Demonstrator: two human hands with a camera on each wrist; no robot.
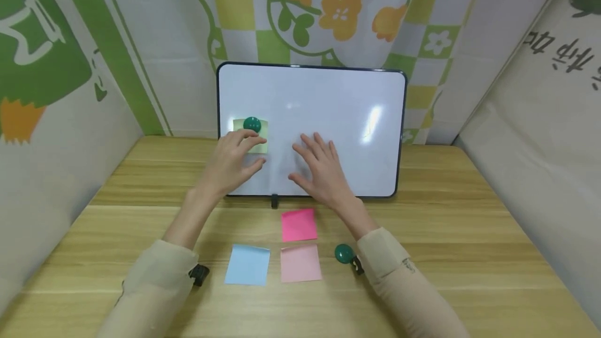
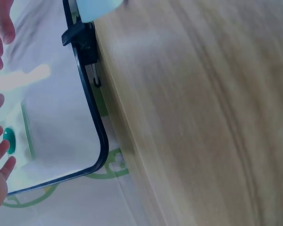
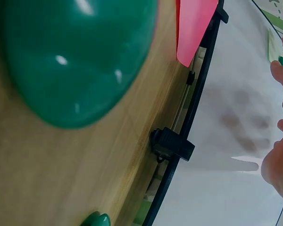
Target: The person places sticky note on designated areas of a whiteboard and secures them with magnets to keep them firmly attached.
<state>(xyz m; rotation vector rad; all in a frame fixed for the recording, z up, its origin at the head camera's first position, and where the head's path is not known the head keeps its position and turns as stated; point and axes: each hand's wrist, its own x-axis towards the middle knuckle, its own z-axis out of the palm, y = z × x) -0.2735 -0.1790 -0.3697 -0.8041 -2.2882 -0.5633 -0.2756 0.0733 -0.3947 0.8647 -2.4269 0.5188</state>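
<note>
At far L, the wall cloth [image 1: 21,56] has white strokes on green, too cut off to read. Next, the L hand [image 1: 231,158] is by the lower L of the whiteboard [image 1: 338,98], fingers loosely bent, thumb apart, gripping nothing; contact w/ the board is unclear. Beside it, the light green note [image 1: 262,130] is on the board, a green magnet [image 1: 252,123] at its top, so pinning that one looks abt done. Below, on the table [image 1: 516,275], is the blue note [image 1: 248,265]; R of it the pale pink note [image 1: 301,264], hot pink note [image 1: 299,225] just behind. No writing seen on any. The R hand [image 1: 322,171] is spread at the board's lower middle, holding nothing. The spare magnet [image 1: 344,253] is near the R sleeve [image 1: 389,260]; next move prob. calls for bringing it & another note up. No brand legible. Far R cloth has dark Chinese characters [image 1: 563,56], poss. 如 & 柿, rest cropped.
</note>
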